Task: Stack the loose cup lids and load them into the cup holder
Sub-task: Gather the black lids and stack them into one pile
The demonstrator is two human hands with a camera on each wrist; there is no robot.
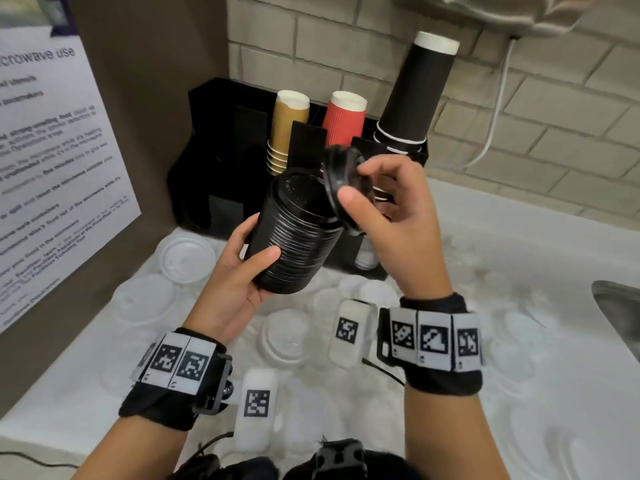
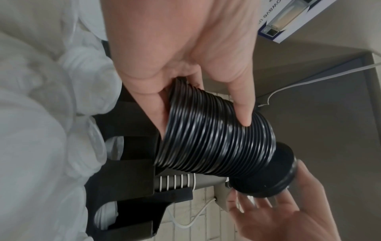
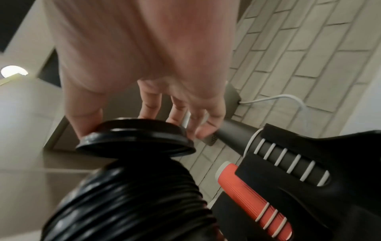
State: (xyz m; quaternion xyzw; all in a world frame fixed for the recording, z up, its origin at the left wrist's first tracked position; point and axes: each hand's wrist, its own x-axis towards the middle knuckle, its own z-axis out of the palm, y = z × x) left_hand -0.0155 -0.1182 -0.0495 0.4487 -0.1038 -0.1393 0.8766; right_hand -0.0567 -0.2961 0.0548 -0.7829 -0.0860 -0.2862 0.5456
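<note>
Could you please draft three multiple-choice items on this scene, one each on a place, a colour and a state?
1. Where is the stack of black lids? A in the left hand B on the counter C in the holder
2. What colour is the cup stack between the tan and black ones? A blue B red C green
3. How is the single black lid in the right hand? A lying flat on the counter B tilted at the stack's top C dropped in the sink

Key: 1 A, fingers curl round it; 2 B, the red cups stand in the cup holder; 3 B, not seated.

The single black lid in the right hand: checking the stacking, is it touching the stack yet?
Cannot tell. The lid sits tilted at the stack top; no view shows contact or gap plainly.
</note>
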